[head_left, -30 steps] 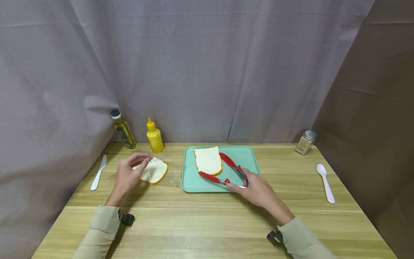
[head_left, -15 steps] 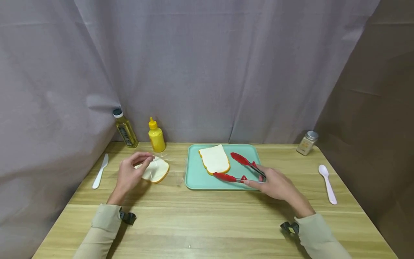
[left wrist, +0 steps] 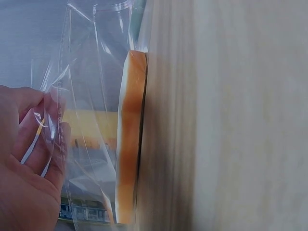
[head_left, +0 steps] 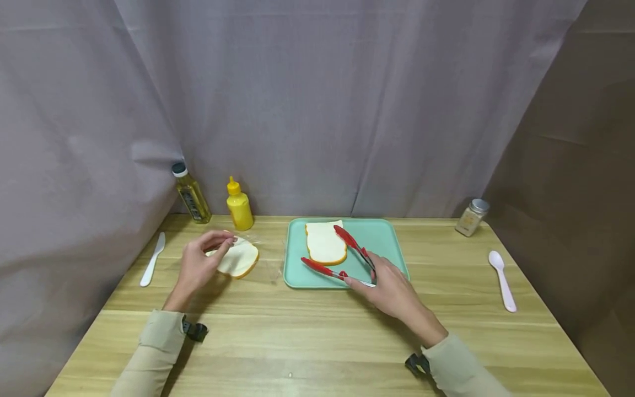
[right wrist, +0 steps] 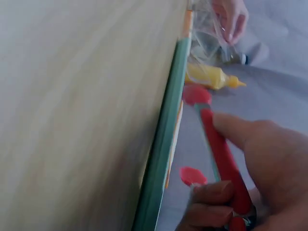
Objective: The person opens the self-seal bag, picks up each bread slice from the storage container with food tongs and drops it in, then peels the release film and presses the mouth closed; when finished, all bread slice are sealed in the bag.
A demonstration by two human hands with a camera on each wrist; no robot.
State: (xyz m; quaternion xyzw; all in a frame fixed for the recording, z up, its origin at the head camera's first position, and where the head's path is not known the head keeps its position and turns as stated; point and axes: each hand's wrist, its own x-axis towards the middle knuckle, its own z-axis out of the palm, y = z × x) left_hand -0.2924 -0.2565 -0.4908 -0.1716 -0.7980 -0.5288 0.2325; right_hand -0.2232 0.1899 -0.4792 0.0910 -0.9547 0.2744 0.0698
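Observation:
My left hand (head_left: 200,262) pinches the upper edge of a clear plastic bag (left wrist: 84,96) between thumb and fingers. A round-edged bread slice (head_left: 240,259) with an orange-brown crust lies flat on the table below that hand, and the bag overlaps it. My right hand (head_left: 394,289) grips a pair of tongs (head_left: 349,238) with red tips and metal arms. The tong arms are spread, one tip over the right side of a second, squarer bread slice (head_left: 324,242), the other near its lower left corner. That slice lies on the left half of a mint-green tray (head_left: 392,248).
Behind my left hand stand a yellow squeeze bottle (head_left: 240,209) and an oil bottle (head_left: 193,198). A white knife (head_left: 152,259) lies at the far left. On the right are a seasoning jar (head_left: 471,218) and a white spoon (head_left: 502,281). A grey curtain (head_left: 297,110) hangs behind the table.
The tongs swung right, away from the slice on the tray, then back left over it. That slice turned askew and now sits straighter. My left hand stays at the bag.

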